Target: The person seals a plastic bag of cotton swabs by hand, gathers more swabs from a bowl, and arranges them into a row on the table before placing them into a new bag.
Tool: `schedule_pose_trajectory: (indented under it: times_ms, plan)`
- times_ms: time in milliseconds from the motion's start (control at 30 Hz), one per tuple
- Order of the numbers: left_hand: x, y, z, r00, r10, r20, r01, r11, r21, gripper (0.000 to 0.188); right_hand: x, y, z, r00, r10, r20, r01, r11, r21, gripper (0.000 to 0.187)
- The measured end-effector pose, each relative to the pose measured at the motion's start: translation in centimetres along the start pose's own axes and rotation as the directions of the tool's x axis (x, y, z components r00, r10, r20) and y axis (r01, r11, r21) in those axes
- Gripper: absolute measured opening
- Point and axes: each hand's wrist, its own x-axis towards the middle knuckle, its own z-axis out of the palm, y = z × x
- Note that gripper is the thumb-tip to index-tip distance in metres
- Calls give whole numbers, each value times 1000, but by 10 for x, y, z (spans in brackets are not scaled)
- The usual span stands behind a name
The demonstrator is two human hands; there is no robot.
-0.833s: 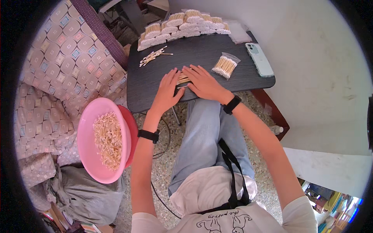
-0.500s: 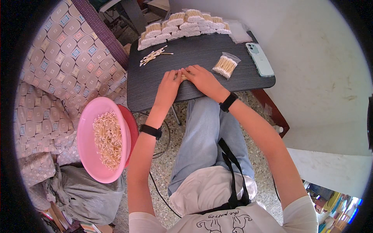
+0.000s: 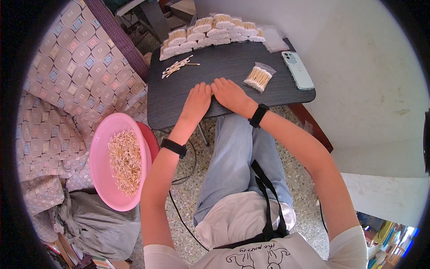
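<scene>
My left hand and my right hand meet over the front part of the black table, fingers curled and touching each other. The cotton swabs between them are almost wholly hidden under the fingers now. To the right of my right hand lies a clear bag of cotton swabs with white tips. A small loose pile of cotton swabs is spread on the table beyond my left hand.
Stacked bags of cotton swabs line the table's far edge, beside some clear empty bags. A pale phone lies at the right. Left of the table, a pink basin holds many loose swabs. A wall rises at right.
Both hands have shifted slightly nearer to me, and their fingers now cover the swabs that showed between them. The view has moved a little; the other things stay in place.
</scene>
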Motion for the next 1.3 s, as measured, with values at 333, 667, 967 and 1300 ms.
schedule_pose_trajectory:
  times_ms: [333, 667, 967, 1300]
  plan:
    - [-9, 10, -16, 996, 28, 81, -23, 997, -73, 10, -17, -2, -13, 999, -10, 37, 7, 998, 67, 13]
    - [-9, 10, -34, 991, -13, 134, 53, 953, -298, 17, -22, 7, -35, 990, 3, 141, -81, 832, 549, 14]
    - [4, -5, -8, 992, -122, -24, 102, 913, -395, 27, -12, 10, -9, 990, 134, -39, -119, 958, 261, 20]
    - [-10, 7, 0, 992, -126, 4, 113, 872, -476, 51, -20, 11, 6, 985, 163, -62, -135, 939, 317, 40]
